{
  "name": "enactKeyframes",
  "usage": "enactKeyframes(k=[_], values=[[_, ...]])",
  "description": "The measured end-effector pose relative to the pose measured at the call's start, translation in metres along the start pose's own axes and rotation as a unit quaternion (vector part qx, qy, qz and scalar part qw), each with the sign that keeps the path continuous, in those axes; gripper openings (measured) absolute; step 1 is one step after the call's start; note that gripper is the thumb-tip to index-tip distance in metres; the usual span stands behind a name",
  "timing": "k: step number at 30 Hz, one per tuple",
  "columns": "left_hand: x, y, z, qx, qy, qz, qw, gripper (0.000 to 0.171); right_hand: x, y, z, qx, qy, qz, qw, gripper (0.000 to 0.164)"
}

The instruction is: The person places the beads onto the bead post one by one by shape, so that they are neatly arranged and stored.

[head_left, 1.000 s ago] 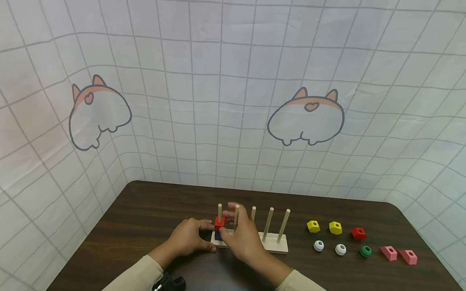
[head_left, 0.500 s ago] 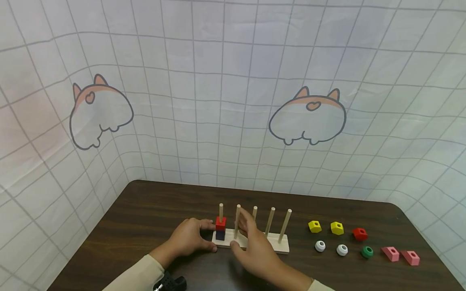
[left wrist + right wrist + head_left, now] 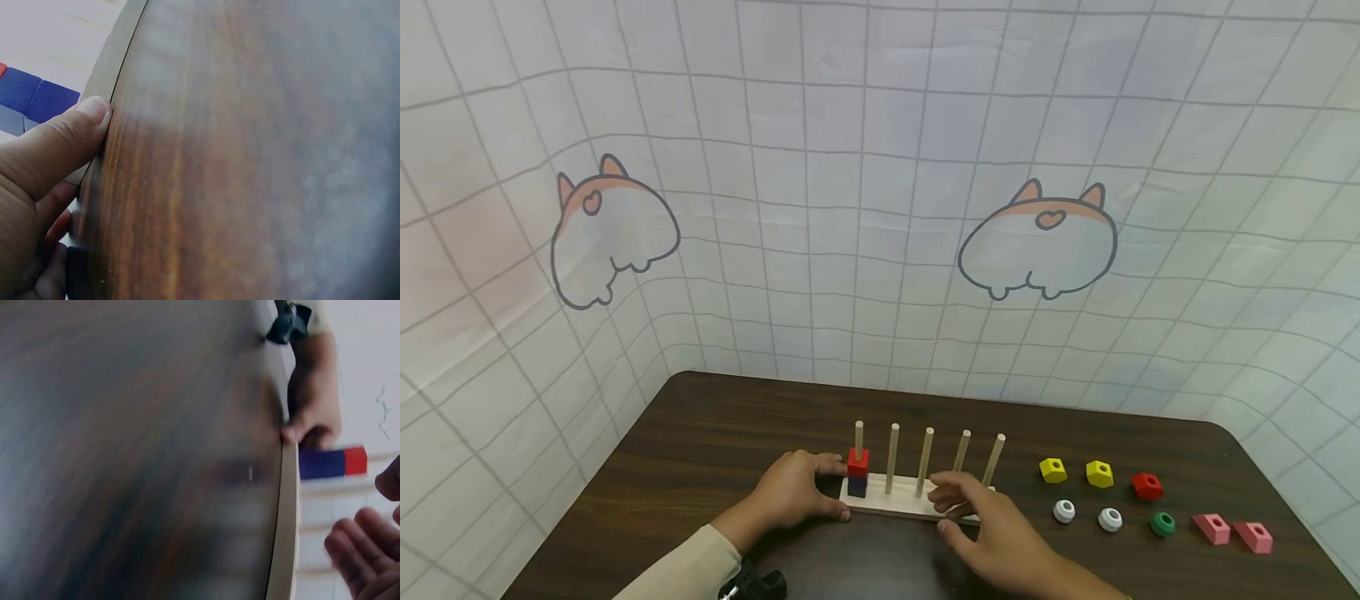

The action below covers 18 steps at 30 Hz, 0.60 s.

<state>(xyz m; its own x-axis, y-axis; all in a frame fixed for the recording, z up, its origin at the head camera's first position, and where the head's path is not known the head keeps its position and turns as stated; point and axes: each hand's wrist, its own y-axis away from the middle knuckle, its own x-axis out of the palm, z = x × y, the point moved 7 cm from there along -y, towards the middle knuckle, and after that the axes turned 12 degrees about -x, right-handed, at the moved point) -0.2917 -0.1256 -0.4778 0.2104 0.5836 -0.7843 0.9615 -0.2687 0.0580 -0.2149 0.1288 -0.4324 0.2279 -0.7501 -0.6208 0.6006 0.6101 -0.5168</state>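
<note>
A pale wooden peg stand (image 3: pixel 891 502) with a row of upright pegs lies on the dark table. On its leftmost peg a red block (image 3: pixel 858 462) sits atop dark blue blocks (image 3: pixel 857 486); a seam shows between the blue ones in the left wrist view. My left hand (image 3: pixel 793 490) grips the stand's left end, its thumb (image 3: pixel 94 112) on the front edge. My right hand (image 3: pixel 996 533) hovers at the stand's right front, fingers loosely bent and holding nothing, hiding part of the base. In the right wrist view its fingers (image 3: pixel 359 550) are apart from the red block.
Right of the stand lie yellow blocks (image 3: pixel 1053 471), a red block (image 3: pixel 1147 487), white beads (image 3: pixel 1109 520), a green bead (image 3: pixel 1162 524) and pink slanted blocks (image 3: pixel 1212 529). A white gridded cloth (image 3: pixel 850 250) hangs behind the table (image 3: pixel 730 433).
My right hand has left the red block on the leftmost peg and moved right along the stand. My left hand has stayed at the stand's left end.
</note>
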Motion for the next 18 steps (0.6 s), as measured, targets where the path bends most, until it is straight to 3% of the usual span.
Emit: enactKeyframes(k=[4,9,18], values=[[0.0,0.0,0.0,0.002,-0.006,-0.002,1.0,0.057,-0.023,0.015,-0.004,-0.024,0.035,-0.01,0.999,0.045],[0.0,0.001,0.001,0.001,-0.008,-0.006,1.0,0.057,-0.049,0.032,-0.015,-0.006,0.111,-0.021,0.994,0.043],[0.002,-0.001,0.0,0.002,-0.006,-0.008,0.9999,0.057,-0.087,0.061,-0.035,0.036,0.255,-0.015,0.966,0.043]])
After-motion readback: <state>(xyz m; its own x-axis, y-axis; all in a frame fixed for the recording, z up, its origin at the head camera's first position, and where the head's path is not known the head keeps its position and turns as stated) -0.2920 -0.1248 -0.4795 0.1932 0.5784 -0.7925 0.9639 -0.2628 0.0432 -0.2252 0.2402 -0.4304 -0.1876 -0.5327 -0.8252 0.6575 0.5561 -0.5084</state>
